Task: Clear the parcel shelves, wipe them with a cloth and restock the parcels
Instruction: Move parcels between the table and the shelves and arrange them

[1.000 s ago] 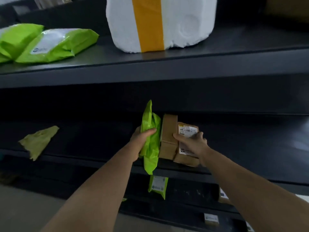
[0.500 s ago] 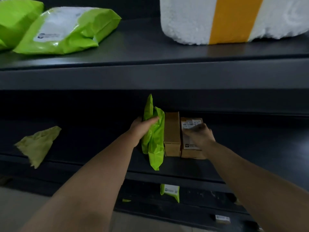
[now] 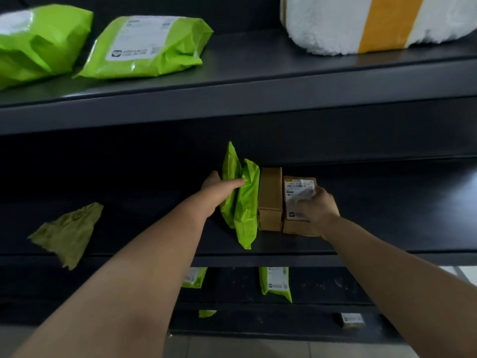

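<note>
Head camera, looking forward and down at a dark grey metal rack of parcel shelves with two bare forearms reaching in. On the top shelf (image 3: 258, 81) lie two flat green mailers (image 3: 149, 47) at the left, the nearer one with a white label facing up. A large white foam parcel (image 3: 335, 24) bound with a yellow tape band sits at the right. On the middle shelf (image 3: 387, 228), near its centre, a row of parcels stands on edge, pressed side by side. It runs from the upright green mailers (image 3: 242, 202) through a plain brown box (image 3: 270, 200) to a labelled brown box (image 3: 296, 202). The left hand (image 3: 219, 189) grips the upright green mailers at the row's left end, thumb laid across their front and fingers hidden behind. The right hand (image 3: 318, 205) is at the row's right end, its fingers curled over the label face of the labelled brown box and slightly blurred. Well apart to the left on the same shelf lies a crumpled yellow-green cloth (image 3: 69, 233), its corner hanging over the front edge. On the lower shelf (image 3: 322, 288) stand two more green parcels (image 3: 276, 282), partly hidden by the shelf edge above. Lower still sits a small labelled box (image 3: 351, 319). Pale floor tiles (image 3: 258, 347) show at the bottom.
</note>
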